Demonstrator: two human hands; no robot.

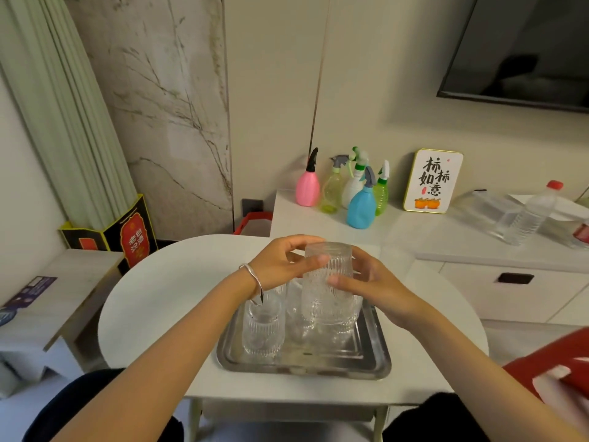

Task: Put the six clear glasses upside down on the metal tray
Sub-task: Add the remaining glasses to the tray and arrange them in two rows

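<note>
A ribbed clear glass [328, 288] is held above the metal tray [306, 366], its flat end facing up. My left hand [280, 266] grips its upper part from the left, and my right hand [373, 282] holds its right side. Several other ribbed clear glasses stand on the tray; one [263, 330] is at the front left, others [298, 314] are partly hidden behind the held glass. The tray sits on a white oval table [159, 298].
Several coloured spray bottles [361, 205] and a framed sign [432, 181] stand on a white cabinet behind the table. A plastic water bottle [530, 215] lies to the right. A red object [548, 371] is at the lower right edge. A low side table [57, 288] stands left.
</note>
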